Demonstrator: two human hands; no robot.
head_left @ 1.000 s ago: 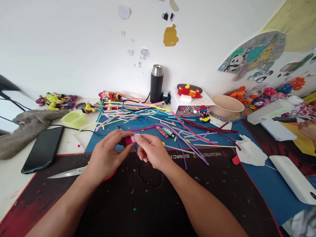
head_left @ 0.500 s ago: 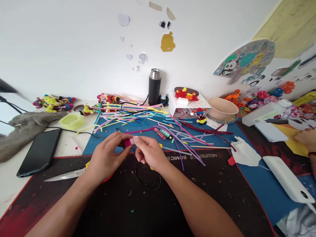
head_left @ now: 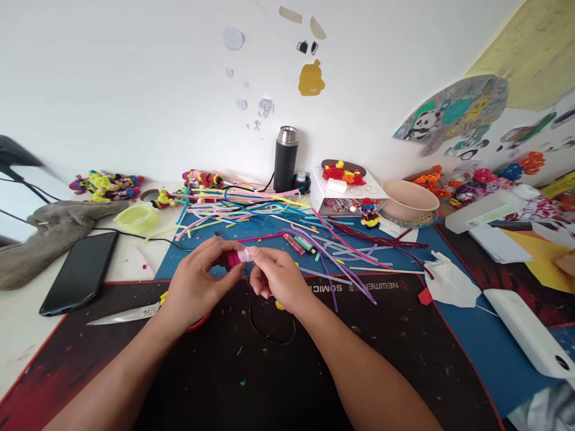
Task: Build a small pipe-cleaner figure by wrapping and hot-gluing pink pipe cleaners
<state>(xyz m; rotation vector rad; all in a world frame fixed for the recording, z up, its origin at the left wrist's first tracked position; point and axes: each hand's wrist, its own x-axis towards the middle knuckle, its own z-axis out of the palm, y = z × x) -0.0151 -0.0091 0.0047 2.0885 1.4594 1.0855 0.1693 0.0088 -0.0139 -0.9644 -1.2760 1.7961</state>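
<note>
Between my two hands is a small coiled pipe-cleaner piece (head_left: pixel 238 257), magenta on its left part and pale pink on its right. The curved fingers and thumb of my left hand (head_left: pixel 200 279) grip its magenta side. At the pale end, my right hand (head_left: pixel 275 272) pinches with thumb and fingertips, the other fingers curled in. A thin black cord (head_left: pixel 270 341) hangs in a loop below the hands onto the dark mat. Under my left wrist lie scissors (head_left: pixel 128 315), blades pointing left, their handles partly hidden.
Loose pipe cleaners (head_left: pixel 242 206) spread across the blue mat behind my hands. A black thermos (head_left: pixel 286 161) stands at the wall beside a white box (head_left: pixel 323 194). Left lies a phone (head_left: pixel 78 272); right are a beige bowl (head_left: pixel 411 200), a crumpled tissue (head_left: pixel 449 281) and a white power bank (head_left: pixel 525 332).
The view has shifted slightly, so everything sits a little further right. More of the pale pink coil shows between my fingers. The other person's hand at the right edge has left view.
</note>
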